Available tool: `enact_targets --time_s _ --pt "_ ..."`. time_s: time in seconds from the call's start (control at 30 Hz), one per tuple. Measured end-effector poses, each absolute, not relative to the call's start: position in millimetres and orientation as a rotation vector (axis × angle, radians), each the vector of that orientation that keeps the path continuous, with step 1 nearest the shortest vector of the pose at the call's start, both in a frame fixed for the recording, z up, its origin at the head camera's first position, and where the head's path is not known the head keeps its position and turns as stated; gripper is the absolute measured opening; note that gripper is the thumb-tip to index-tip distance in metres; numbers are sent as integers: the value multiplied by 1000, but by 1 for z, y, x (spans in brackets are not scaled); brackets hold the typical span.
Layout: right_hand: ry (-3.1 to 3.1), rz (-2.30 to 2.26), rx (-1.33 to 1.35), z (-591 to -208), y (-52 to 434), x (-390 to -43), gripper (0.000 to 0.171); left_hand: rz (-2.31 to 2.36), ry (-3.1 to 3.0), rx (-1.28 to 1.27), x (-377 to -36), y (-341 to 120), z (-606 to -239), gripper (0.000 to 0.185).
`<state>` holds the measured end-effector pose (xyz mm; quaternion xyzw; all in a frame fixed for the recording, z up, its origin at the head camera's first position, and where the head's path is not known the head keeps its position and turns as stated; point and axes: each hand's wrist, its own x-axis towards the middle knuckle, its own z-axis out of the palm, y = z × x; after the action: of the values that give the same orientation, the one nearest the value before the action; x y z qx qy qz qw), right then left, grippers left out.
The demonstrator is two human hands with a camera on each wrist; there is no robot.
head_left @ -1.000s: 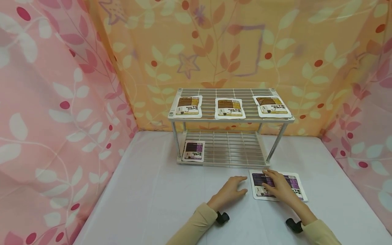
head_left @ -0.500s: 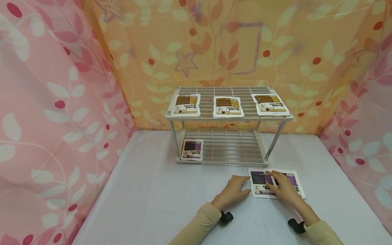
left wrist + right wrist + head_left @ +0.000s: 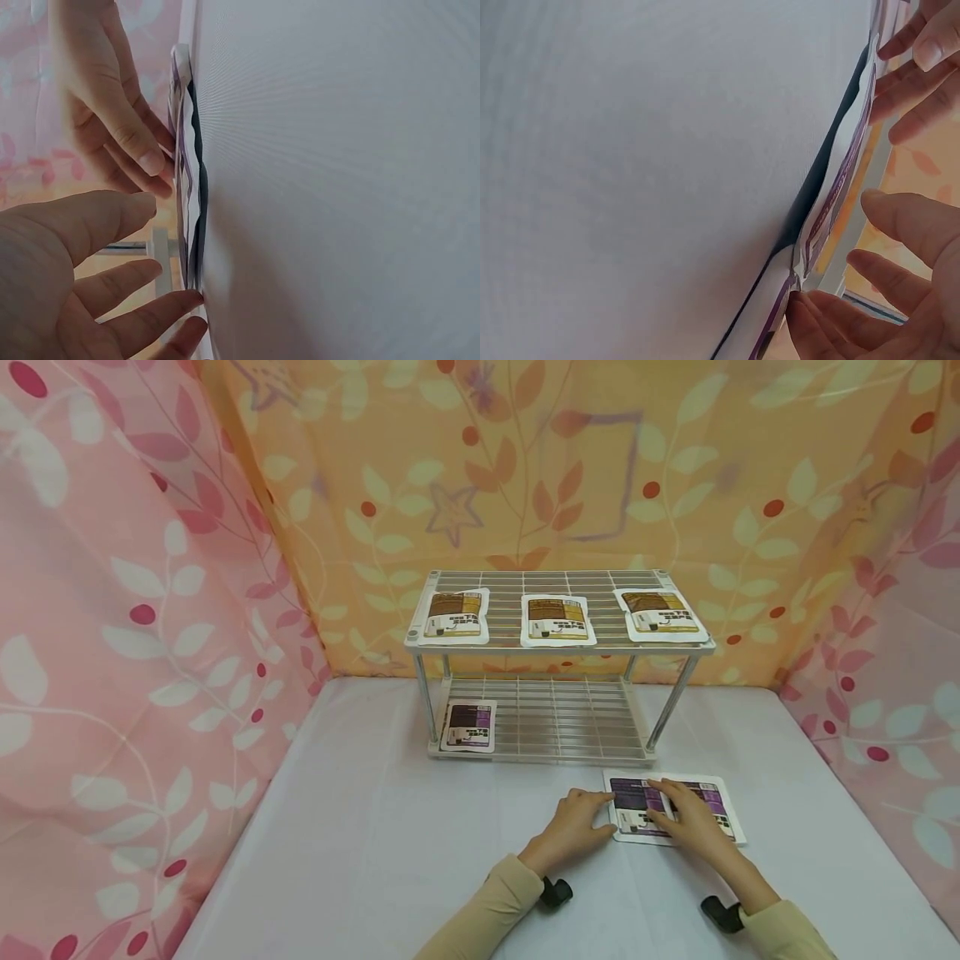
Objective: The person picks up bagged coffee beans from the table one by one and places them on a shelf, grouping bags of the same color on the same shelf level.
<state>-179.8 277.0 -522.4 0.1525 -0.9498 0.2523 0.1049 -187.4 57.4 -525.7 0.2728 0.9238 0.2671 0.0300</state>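
Head view: two hands at flat purple-and-white foil pouches on white desk

Lying flat in front of two-tier white wire rack (image 3: 558,647), near its right front leg: purple-and-white foil pouches (image 3: 712,800), apparently stacked. Right hand (image 3: 692,822) resting on top, grip spread, fingers fairly straight. Left hand (image 3: 573,828) just beside pouches' left edge, grip open and relaxed, fingertips touching that edge. Upper shelf carrying three brown-and-white pouches (image 3: 556,619) in a row; lower shelf holding one purple-and-white pouch (image 3: 469,725) at left end. White desk (image 3: 390,860) framed by pink and orange leaf-print curtains (image 3: 135,610)
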Motion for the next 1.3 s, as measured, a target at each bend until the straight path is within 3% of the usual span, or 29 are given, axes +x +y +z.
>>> enact_targets --time_s 0.37,0.8,1.3 --pt "-2772 782 491 -525 271 -177 53 855 2830 864 -187 56 -527 49" --pt "-2814 934 431 -523 261 -172 77 1083 2716 899 -187 49 -528 49" --pt "-2776 916 484 -519 246 -168 72 1279 2719 799 -188 41 -530 56"
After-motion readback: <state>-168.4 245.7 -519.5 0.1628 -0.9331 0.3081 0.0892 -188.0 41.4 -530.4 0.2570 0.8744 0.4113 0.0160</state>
